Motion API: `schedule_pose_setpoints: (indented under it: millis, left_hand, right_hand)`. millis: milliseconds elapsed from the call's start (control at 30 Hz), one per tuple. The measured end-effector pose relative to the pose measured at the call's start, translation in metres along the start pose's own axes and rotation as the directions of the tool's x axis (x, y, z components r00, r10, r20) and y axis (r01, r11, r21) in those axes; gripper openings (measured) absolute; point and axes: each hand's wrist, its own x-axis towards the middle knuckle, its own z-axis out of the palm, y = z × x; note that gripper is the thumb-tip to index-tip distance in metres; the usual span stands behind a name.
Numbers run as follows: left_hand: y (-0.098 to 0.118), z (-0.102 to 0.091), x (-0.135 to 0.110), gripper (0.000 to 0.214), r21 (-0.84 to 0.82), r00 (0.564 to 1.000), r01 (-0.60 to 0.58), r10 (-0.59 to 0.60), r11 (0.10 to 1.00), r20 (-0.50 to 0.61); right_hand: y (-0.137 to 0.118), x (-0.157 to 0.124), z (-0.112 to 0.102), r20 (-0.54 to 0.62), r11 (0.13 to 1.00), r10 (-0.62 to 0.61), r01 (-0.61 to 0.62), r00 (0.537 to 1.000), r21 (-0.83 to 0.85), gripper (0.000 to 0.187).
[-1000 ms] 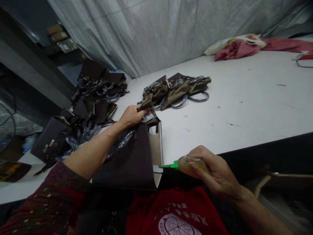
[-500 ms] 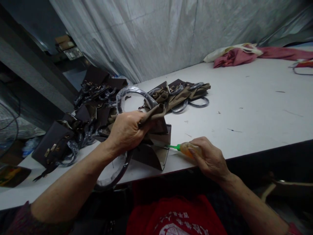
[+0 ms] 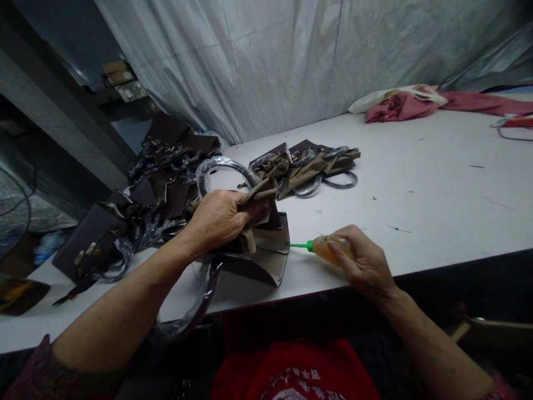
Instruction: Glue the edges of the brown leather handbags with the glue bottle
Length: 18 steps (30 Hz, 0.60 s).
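Note:
My left hand (image 3: 222,218) is closed on the brown cloth lining of a dark handbag (image 3: 254,264) that lies on its side near the table's front edge. Two plastic-wrapped handles curve out from the bag, one behind my hand and one hanging over the table edge. In my right hand (image 3: 366,256) is a squeeze bottle (image 3: 322,250) of orange liquid, its fingers wrapped round the body. The bottle's thin green nozzle points left, with its tip at the open edge of the bag. Whether liquid is coming out I cannot tell.
Several dark handbags (image 3: 94,239) with wrapped handles are heaped at the left. More handbags with brown linings (image 3: 306,166) lie behind my hands on the white table (image 3: 437,183). A pink cloth (image 3: 403,105) lies at the back right, below a grey sheet curtain (image 3: 283,66).
My right hand and the bottle have shifted slightly right, drawing the nozzle tip from inside the bag to its edge. My left hand keeps its hold on the lining.

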Motion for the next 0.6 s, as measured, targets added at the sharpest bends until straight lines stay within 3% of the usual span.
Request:
schedule_pose_setpoints:
  millis: [200,333,467,600]
  left_hand:
    - [-0.0016,-0.0007,0.0012,0.036,0.012,1.000,0.002,-0.002,1.000,0.003]
    - [-0.0025,0.0004,0.0034,0.036,0.002,1.000,0.007,-0.007,1.000,0.005]
    - [-0.0036,0.0009,0.0056,0.033,0.012,1.000,0.007,-0.007,1.000,0.010]
    - [-0.0026,0.0004,0.0069,0.034,0.012,1.000,0.014,-0.014,1.000,0.020]
  right_hand:
    - [0.0005,0.0034,-0.0024,0.083,0.998,0.066,-0.067,0.994,0.001,0.023]
    - [-0.0026,0.0063,-0.0036,0.012,0.998,-0.016,0.016,1.000,-0.064,0.023]
    - [-0.0064,0.0078,-0.0045,0.105,0.992,-0.079,0.089,0.991,-0.091,0.020]
    - [-0.0060,0.0097,-0.0057,0.077,0.990,-0.112,0.118,0.991,-0.074,0.017]
